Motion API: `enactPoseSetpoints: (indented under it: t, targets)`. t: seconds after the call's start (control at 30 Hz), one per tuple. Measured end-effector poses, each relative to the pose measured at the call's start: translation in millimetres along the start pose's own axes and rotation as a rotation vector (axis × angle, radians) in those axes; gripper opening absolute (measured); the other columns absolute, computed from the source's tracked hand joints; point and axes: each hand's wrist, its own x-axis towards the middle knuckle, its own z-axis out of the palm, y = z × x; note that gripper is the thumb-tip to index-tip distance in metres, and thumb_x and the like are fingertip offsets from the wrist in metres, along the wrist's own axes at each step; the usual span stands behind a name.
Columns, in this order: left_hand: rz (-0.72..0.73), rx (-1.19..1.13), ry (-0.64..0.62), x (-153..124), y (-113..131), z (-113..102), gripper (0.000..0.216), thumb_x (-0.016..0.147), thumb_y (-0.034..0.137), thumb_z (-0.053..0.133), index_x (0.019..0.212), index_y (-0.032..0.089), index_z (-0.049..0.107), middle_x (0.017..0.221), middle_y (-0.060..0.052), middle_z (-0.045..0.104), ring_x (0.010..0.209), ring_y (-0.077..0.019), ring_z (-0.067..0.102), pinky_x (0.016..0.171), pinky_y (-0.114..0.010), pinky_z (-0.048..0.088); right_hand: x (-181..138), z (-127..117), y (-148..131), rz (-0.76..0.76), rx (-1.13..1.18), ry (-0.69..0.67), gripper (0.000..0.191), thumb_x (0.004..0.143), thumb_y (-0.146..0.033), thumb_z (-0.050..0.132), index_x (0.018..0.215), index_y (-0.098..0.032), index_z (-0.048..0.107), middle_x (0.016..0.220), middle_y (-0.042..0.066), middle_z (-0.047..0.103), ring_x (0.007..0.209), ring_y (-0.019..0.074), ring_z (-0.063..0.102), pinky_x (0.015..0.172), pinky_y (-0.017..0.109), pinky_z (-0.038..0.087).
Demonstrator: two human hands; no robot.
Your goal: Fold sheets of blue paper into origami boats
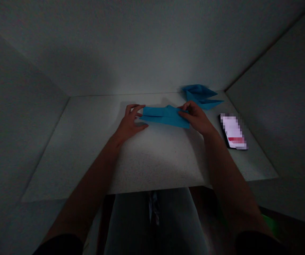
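A folded sheet of blue paper (165,117) lies lengthwise between my hands, just above or on the white tabletop, with a crease along its length and a small raised peak on its upper edge. My right hand (196,118) pinches its right end between thumb and fingers. At the left end is my left hand (132,122), fingers spread and curved, fingertips at the paper's edge and thumb apart below it. Behind my right hand sit folded blue paper shapes (200,92) with pointed ends, partly hidden by that hand.
A phone (233,131) with a lit, blurred screen lies to the right of my right forearm. The white table (88,141) is enclosed by pale walls at the back and both sides. My legs are under its front edge. The light is dim.
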Motion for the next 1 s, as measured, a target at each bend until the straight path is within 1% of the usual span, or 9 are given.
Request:
enactPoseSetpoints:
  t: [0.17,0.33,0.43,0.5,0.57,0.63,0.7,0.87,1.0]
  targets:
    - [0.143,0.072,0.037,3,8,-2,0.078,0.088,0.035,0.090,0.159,0.035,0.057,0.158,-0.012,0.048,0.148,-0.0336,0.054,0.118,-0.051,0.055,-2,4,-8,-0.090,0.065,-0.019,0.037,0.086,-0.048,0.091,0.106,-0.031,0.065,0.125,0.004,0.076,0.126,0.0271,0.069,0.112,0.049,0.055]
    - [0.217,0.045,0.054,8,13,-8,0.030,0.101,0.028,0.073,0.131,0.029,0.078,0.127,-0.009,0.071,0.120,-0.0244,0.070,0.107,-0.041,0.060,-4,7,-14,-0.121,0.057,-0.055,0.034,0.088,-0.049,0.091,0.114,-0.034,0.074,0.136,0.002,0.076,0.135,0.0274,0.066,0.122,0.050,0.050]
    - [0.206,0.011,0.124,10,14,-7,0.016,0.102,0.032,0.073,0.114,0.026,0.082,0.117,-0.007,0.073,0.107,-0.0208,0.072,0.098,-0.036,0.062,-5,9,-16,-0.081,0.054,-0.076,0.030,0.092,-0.056,0.086,0.111,-0.034,0.077,0.131,0.003,0.079,0.132,0.0277,0.069,0.121,0.050,0.051]
    - [0.177,-0.010,0.208,11,15,-4,0.015,0.100,0.038,0.078,0.106,0.025,0.083,0.129,-0.008,0.070,0.105,-0.0196,0.072,0.096,-0.036,0.062,-5,9,-15,-0.049,0.089,-0.087,0.037,0.096,-0.067,0.078,0.111,-0.032,0.078,0.129,0.005,0.080,0.131,0.0282,0.070,0.117,0.049,0.054]
    - [0.113,-0.028,0.278,11,16,-2,0.021,0.097,0.044,0.081,0.101,0.024,0.082,0.137,-0.009,0.068,0.103,-0.0190,0.072,0.094,-0.036,0.063,-6,7,-12,-0.033,0.165,-0.119,0.057,0.093,-0.083,0.070,0.116,-0.032,0.077,0.133,0.007,0.078,0.131,0.0296,0.071,0.106,0.046,0.060]
    - [0.029,-0.047,0.314,11,16,-1,0.027,0.095,0.049,0.082,0.097,0.022,0.080,0.128,-0.009,0.072,0.101,-0.0206,0.072,0.093,-0.036,0.063,-6,4,-7,-0.042,0.229,-0.171,0.077,0.080,-0.097,0.070,0.122,-0.032,0.075,0.133,0.010,0.077,0.128,0.0313,0.072,0.093,0.042,0.064]
    - [-0.063,-0.080,0.334,11,15,0,0.031,0.094,0.053,0.082,0.093,0.022,0.078,0.108,-0.008,0.076,0.099,-0.0225,0.073,0.090,-0.037,0.063,-5,2,-4,-0.061,0.217,-0.197,0.084,0.069,-0.096,0.079,0.123,-0.032,0.073,0.125,0.009,0.078,0.120,0.0311,0.074,0.085,0.039,0.064]
    - [-0.219,-0.258,0.275,11,17,-1,0.038,0.093,0.057,0.081,0.086,0.020,0.075,0.081,-0.005,0.075,0.071,-0.0181,0.071,0.066,-0.030,0.059,-2,9,-8,-0.058,0.043,-0.085,0.046,0.086,-0.066,0.087,0.109,-0.029,0.075,0.103,0.005,0.078,0.099,0.0241,0.074,0.089,0.039,0.061]
    - [-0.247,-0.365,0.202,12,18,1,0.042,0.092,0.062,0.081,0.088,0.020,0.074,0.077,-0.003,0.075,0.064,-0.0158,0.070,0.061,-0.028,0.057,1,13,-10,-0.045,-0.024,-0.055,0.042,0.090,-0.067,0.083,0.102,-0.027,0.073,0.095,0.004,0.077,0.089,0.0225,0.071,0.079,0.037,0.059]
